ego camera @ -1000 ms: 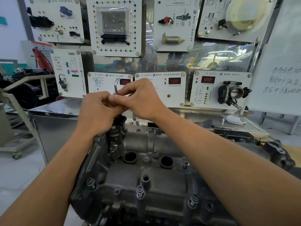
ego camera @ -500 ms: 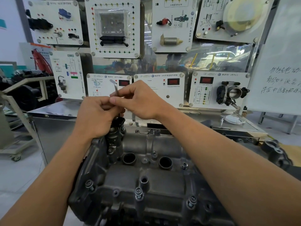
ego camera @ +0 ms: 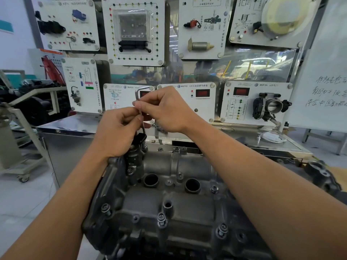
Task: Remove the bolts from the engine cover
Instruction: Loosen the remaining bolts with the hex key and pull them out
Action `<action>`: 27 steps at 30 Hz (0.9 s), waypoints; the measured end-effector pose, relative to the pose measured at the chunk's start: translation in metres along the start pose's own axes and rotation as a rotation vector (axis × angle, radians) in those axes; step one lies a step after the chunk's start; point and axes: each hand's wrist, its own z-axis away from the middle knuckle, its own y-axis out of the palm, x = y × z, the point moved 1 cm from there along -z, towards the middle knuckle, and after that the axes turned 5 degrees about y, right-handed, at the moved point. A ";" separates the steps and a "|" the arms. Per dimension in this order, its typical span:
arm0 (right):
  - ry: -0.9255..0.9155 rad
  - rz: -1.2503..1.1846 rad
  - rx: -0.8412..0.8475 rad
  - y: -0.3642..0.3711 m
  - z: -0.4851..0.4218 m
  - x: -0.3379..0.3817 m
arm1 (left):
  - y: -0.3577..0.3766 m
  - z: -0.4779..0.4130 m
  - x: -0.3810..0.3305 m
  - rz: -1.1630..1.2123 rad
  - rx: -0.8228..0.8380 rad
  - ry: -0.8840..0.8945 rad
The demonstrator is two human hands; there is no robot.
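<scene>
Workshop bench [ego camera: 75, 126]: hands [ego camera: 116, 132] [ego camera: 165, 109] pinch hex key [ego camera: 138, 94] (upright).

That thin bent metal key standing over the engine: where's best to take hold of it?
Probably the short bent arm at the top of the silver L-shaped hex key, reached from the right. Its long shaft stands nearly upright, tip hidden down by the grey metal engine cover, so that sideways arm offers leverage. The left hand and right hand pinch the shaft instead.

White demo panels [ego camera: 204, 53], a whiteboard [ego camera: 323, 62], seemingly a throttle body [ego camera: 272, 106], steel bench [ego camera: 71, 139].
</scene>
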 end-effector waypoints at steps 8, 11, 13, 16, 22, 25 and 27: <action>-0.013 0.004 0.022 0.000 0.003 0.001 | -0.002 0.000 -0.001 -0.061 -0.074 0.032; -0.024 -0.027 0.006 0.001 0.006 0.003 | -0.002 0.001 0.000 -0.076 -0.089 0.020; -0.032 -0.026 -0.002 0.003 0.008 0.004 | -0.002 0.001 0.002 -0.090 -0.088 0.008; -0.025 -0.022 -0.024 0.005 0.008 0.005 | -0.003 0.000 0.002 -0.105 -0.091 0.004; -0.006 -0.067 -0.025 0.007 0.008 0.004 | -0.003 0.002 -0.001 -0.099 -0.084 0.000; -0.009 -0.078 -0.033 0.008 0.007 0.003 | -0.003 0.002 -0.003 -0.109 -0.080 0.002; -0.005 -0.100 -0.059 0.008 0.007 0.003 | -0.003 0.003 -0.005 -0.124 -0.072 0.014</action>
